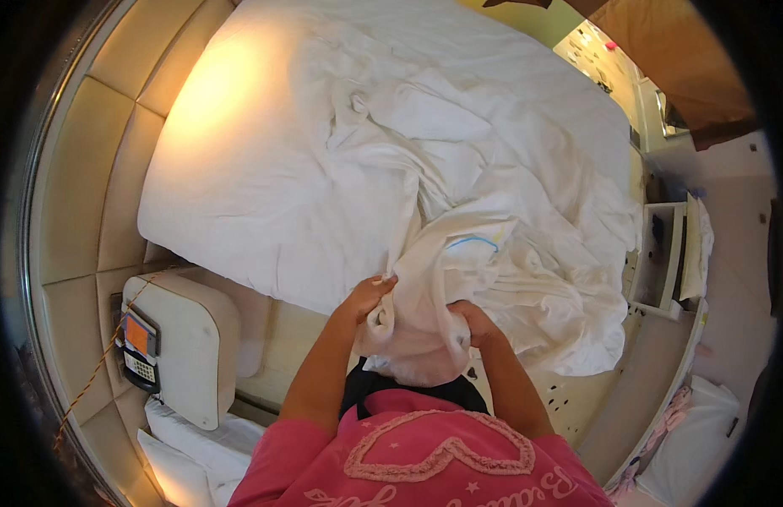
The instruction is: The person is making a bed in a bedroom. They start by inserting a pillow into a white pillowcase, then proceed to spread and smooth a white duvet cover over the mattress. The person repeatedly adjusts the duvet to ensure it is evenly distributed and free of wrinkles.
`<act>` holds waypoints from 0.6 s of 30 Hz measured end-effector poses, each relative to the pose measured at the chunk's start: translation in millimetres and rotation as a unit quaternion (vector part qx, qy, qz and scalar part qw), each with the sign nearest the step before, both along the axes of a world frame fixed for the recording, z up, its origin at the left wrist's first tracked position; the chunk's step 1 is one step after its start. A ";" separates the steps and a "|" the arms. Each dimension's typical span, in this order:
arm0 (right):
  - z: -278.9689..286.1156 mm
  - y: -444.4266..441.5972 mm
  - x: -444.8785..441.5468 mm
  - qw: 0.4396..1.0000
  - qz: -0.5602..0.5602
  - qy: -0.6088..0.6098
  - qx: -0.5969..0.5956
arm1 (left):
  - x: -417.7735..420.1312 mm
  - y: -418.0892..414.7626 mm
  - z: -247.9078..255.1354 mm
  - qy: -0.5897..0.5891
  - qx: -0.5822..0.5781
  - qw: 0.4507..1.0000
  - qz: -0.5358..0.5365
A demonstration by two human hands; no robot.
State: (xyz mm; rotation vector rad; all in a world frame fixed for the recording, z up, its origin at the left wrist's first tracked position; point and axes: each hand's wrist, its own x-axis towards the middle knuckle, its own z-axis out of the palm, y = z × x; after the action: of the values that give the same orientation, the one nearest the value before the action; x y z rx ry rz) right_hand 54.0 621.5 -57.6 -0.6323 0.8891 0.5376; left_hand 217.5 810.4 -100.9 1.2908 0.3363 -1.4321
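White bed linen (pixel 423 253) is gathered between my two hands and hangs against my lap. My left hand (pixel 370 296) grips a fold of it on the left, with the fingertips pinching the cloth. On the right, my right hand (pixel 474 323) is closed on another bunched part, its fingers partly hidden by the cloth. A blue curved line (pixel 472 241) shows on the linen beyond my hands. The rest of the cloth runs in rumpled folds across the white-covered bed (pixel 239 190) and over its near edge.
At the left, a white bedside table (pixel 182 342) holds a telephone (pixel 140 371) beside the padded headboard (pixel 81 215). White pillows (pixel 201 443) lie below it. A shelf unit (pixel 664 253) and a long bench (pixel 638 374) stand at the right. A brown curtain (pixel 683 57) hangs top right.
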 end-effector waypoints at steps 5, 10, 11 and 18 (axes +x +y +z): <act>-11.4 17.3 30.6 0.991 -0.115 0.000 0.072 | 34.7 58.4 38.5 -0.206 0.027 0.978 0.031; 10.2 66.0 110.7 0.986 -0.057 -0.096 0.122 | 72.7 81.2 160.3 -0.311 0.173 0.912 0.205; 15.4 69.7 120.6 0.980 -0.043 -0.124 0.152 | 76.7 87.2 172.4 -0.302 0.140 0.905 0.265; 13.9 93.5 162.2 0.962 -0.090 -0.019 -0.259 | 61.9 99.1 84.9 -0.244 0.190 0.934 0.181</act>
State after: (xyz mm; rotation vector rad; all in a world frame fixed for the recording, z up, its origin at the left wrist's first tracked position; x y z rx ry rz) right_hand 216.2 715.0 -43.7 -1.0200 1.0470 0.1217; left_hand 279.4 909.6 -16.0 1.7409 0.4988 -0.7192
